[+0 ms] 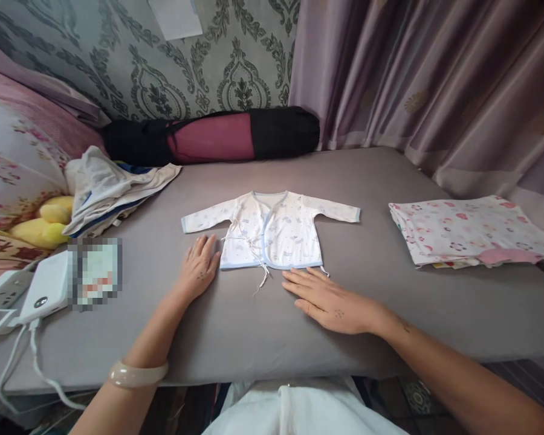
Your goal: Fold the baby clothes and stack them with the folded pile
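I have my left hand (198,266) and right hand (329,302) palm down on the sheet (254,326), fingers laid out straight and closed on nothing. The shirt (292,235) lies spread flat ahead of and between them. My left fingers rest just beside its edge; my right fingertips are at the hem, though from here I can't tell if they touch. Ties (264,272) trail between my hands. Well right of my right hand lies a folded cloth (462,226); left of my left, a power bank (48,287).
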Available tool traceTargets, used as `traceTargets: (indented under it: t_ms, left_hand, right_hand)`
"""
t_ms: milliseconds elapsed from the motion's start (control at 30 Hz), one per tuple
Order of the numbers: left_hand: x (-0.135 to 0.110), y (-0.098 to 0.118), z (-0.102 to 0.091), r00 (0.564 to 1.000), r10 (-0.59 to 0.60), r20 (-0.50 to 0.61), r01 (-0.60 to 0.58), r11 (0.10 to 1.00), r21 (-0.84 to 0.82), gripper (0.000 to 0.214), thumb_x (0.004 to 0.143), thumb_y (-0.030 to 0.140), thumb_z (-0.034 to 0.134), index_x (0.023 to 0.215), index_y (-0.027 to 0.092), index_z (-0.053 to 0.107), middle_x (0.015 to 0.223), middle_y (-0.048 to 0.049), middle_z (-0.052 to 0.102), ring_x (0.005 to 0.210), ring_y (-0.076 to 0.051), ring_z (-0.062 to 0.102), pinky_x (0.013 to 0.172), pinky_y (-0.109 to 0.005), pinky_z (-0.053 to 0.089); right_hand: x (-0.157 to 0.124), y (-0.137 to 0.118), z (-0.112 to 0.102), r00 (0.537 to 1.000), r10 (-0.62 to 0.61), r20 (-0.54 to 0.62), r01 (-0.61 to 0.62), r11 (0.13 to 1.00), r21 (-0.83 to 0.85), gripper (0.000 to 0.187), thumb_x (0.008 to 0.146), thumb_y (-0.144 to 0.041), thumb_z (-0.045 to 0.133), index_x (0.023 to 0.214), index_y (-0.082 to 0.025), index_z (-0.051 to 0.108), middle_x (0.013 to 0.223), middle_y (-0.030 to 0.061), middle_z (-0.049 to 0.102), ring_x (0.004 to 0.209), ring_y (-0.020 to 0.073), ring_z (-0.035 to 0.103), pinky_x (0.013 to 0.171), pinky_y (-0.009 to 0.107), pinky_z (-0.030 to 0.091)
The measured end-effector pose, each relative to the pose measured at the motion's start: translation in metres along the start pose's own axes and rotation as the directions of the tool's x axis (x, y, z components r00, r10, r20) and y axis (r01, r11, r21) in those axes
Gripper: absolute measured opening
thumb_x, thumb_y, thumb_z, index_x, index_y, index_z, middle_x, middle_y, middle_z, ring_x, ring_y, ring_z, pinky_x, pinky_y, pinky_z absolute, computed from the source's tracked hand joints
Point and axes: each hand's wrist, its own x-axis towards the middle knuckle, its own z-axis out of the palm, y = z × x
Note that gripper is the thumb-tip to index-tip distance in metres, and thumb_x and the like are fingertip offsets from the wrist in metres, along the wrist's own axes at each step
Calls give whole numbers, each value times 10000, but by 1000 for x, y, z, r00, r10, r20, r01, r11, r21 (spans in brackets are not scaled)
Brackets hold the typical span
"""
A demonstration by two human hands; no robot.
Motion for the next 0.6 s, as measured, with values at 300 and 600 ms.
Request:
traceTargets:
  t_ms: [300,600]
  left_hand:
    - [28,2,-3,972,125,-201,-141,988,-66,501,939,346,345,1399,151,384,1420,-191,485,1342,-292,454,1095,-472,395]
    - [81,106,8,858,498,-123,-511,850,-124,420,950,280,356,1330,140,465,1419,-174,500,1391,-274,388,1123,-467,364]
  right_hand:
    - [17,43,-45,889,289,-355,-122,896,426,354,947,-412,454,1023,-201,729,1025,44,738,965,200,669,878,312,501]
    - [39,139,-93,453,540,-710,-666,734,134,292,908,-192,465,1047,-174,721,1068,99,717,976,218,640,872,312,463]
